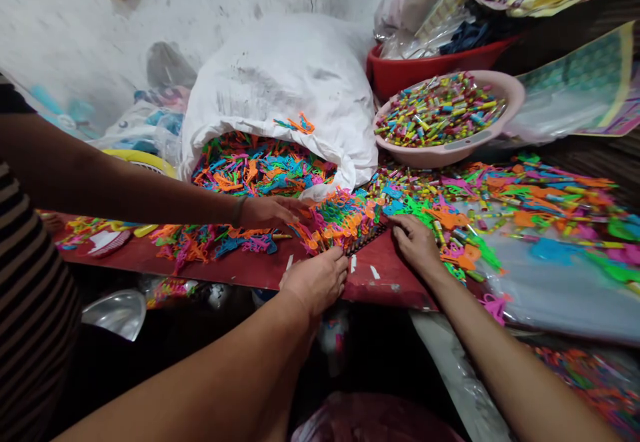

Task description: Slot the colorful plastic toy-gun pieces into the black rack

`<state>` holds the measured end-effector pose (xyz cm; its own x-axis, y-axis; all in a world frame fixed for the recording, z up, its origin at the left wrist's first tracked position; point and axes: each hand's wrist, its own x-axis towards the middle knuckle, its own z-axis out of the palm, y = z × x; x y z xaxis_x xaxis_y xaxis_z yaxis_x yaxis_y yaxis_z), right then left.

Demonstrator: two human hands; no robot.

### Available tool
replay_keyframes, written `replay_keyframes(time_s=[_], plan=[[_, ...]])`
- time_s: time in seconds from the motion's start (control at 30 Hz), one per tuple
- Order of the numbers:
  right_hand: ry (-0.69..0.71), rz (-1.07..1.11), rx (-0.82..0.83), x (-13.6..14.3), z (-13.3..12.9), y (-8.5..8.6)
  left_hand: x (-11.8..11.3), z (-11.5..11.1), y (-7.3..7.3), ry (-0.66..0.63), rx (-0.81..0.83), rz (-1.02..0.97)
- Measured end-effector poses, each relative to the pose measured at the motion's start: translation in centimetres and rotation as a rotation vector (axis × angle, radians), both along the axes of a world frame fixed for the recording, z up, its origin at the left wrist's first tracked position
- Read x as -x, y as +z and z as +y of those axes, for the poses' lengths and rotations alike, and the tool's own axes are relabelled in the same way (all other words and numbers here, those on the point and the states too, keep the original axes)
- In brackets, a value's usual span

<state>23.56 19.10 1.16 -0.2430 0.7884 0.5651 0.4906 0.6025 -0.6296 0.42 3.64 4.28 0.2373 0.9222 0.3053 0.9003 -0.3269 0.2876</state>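
Note:
A dark rack (367, 241) with rows of holes along its side lies at an angle on the red table. Bright plastic pieces (345, 219) in orange, pink, green and blue stand packed on top of it. My left hand (319, 279), fingers curled, holds the rack's near left corner. At its right corner my right hand (416, 245) is closed, thumb and forefinger against the end. Loose plastic pieces and small striped tubes (445, 229) lie just beyond my right hand. A co-worker's hand (273, 214) reaches in from the left and touches the pieces at the rack's left end.
Behind the rack, a white sack (280, 69) spills coloured plastic pieces (265, 165). A pink basin (445, 152) full of striped tubes stands before a red basin (430, 65). Clear plastic bags (545, 289) lie at right. The red table's front edge (240, 279) runs below.

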Motion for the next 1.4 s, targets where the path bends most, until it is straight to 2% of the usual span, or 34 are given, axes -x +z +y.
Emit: replay_keyframes(time_s=[0.13, 0.23, 0.3, 0.37, 0.5, 0.57, 0.7, 0.77, 0.97, 1.1, 1.4], plan=[[-0.082, 0.086, 0.025, -0.1, 0.0, 0.5, 0.3, -0.6, 0.8, -0.024, 0.041, 0.002], [-0.112, 0.146, 0.095, -0.5, -0.3, 0.3, 1.1, -1.2, 1.5, -0.237, 0.17, 0.135], [-0.08, 0.19, 0.176, -0.8, -1.2, 0.0, 1.7, -1.6, 1.8, -0.349, 0.228, 0.213], [-0.035, 0.204, 0.23, -1.3, -2.4, -0.2, 2.2, -1.9, 1.7, -0.367, 0.198, 0.195], [-0.016, 0.134, 0.221, -1.8, -4.6, -0.1, 2.7, -2.3, 1.7, -0.424, 0.13, 0.117], [-0.024, 0.118, 0.207, -1.7, -4.9, -0.1, 2.9, -2.3, 2.1, -0.428, 0.171, 0.094], [-0.016, 0.069, 0.159, -1.4, -4.6, -0.2, 2.8, -2.3, 3.2, -0.328, 0.334, 0.025], [-0.002, 0.047, 0.14, -1.4, -4.5, -0.2, 2.6, -2.3, 3.7, -0.3, 0.388, 0.053], [0.016, 0.043, 0.105, -1.4, -4.5, -0.4, 1.8, -2.6, 5.0, -0.414, 0.308, 0.11], [0.03, 0.036, 0.079, -1.4, -4.5, -0.5, 1.9, -2.8, 4.8, -0.405, 0.254, 0.078], [0.033, 0.017, 0.049, -1.3, -4.5, -0.7, 2.8, -2.9, 3.2, -0.313, 0.254, 0.112]])
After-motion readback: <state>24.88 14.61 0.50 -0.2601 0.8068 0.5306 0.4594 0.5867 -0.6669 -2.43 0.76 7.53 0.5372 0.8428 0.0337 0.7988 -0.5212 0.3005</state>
